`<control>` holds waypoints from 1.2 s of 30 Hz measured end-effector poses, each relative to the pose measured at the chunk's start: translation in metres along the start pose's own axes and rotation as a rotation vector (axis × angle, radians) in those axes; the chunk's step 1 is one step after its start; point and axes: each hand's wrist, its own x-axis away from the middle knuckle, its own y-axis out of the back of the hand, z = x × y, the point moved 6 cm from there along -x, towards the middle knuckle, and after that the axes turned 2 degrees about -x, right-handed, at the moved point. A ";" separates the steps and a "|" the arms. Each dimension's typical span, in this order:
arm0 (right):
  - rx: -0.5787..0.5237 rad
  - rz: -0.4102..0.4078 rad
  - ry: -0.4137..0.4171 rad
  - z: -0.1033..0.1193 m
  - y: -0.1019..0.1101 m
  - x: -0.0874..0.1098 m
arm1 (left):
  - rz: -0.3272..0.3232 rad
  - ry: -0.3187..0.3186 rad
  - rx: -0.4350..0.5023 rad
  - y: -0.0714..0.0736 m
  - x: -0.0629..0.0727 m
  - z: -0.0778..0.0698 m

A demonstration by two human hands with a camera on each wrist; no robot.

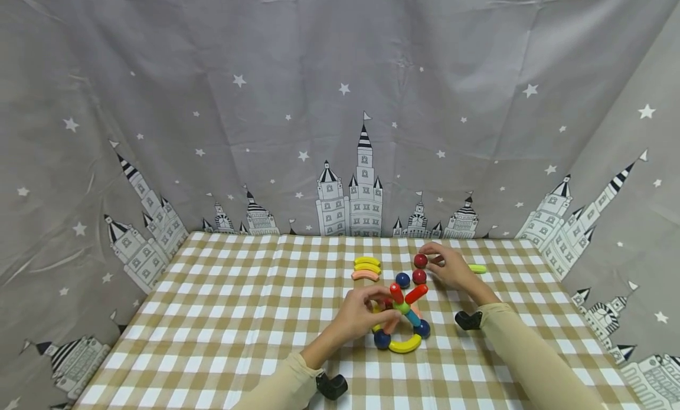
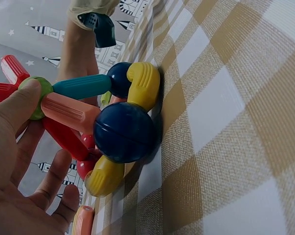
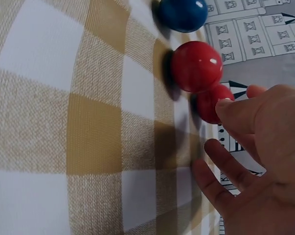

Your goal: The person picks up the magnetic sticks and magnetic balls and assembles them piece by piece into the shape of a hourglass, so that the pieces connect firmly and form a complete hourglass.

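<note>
My left hand [image 1: 357, 314] pinches the green ball [image 2: 47, 89] atop a small construction of balls and sticks, its thumb on the ball. Two red sticks [image 1: 417, 294] point up from that ball; a teal stick [image 2: 82, 86], an orange stick [image 2: 70, 110] and a red stick [image 2: 64, 138] slope down. The base has navy balls [image 2: 124, 132] and curved yellow sticks [image 1: 405, 344] on the cloth. Farther back, my right hand [image 1: 453, 269] pinches the far red ball [image 3: 209, 108] between thumb and finger. A nearer red ball [image 3: 196, 66] touches it.
A loose navy ball [image 1: 402, 280] lies left of the red balls. Curved yellow sticks [image 1: 367, 261] and a curved orange stick [image 1: 365, 275] lie stacked farther left. A light green stick [image 1: 477, 268] lies beyond the right hand. A checked cloth [image 1: 239, 315] covers the table, with a grey curtain behind.
</note>
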 end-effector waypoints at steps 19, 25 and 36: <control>0.042 0.005 -0.106 -0.014 -0.012 -0.008 | -0.014 -0.002 -0.002 0.001 0.002 -0.002; 0.037 -0.007 -0.124 -0.012 -0.010 -0.007 | -0.012 -0.006 -0.003 0.001 0.002 -0.003; 0.033 -0.055 -0.099 -0.007 -0.004 -0.001 | -0.014 -0.022 -0.015 0.002 0.001 -0.005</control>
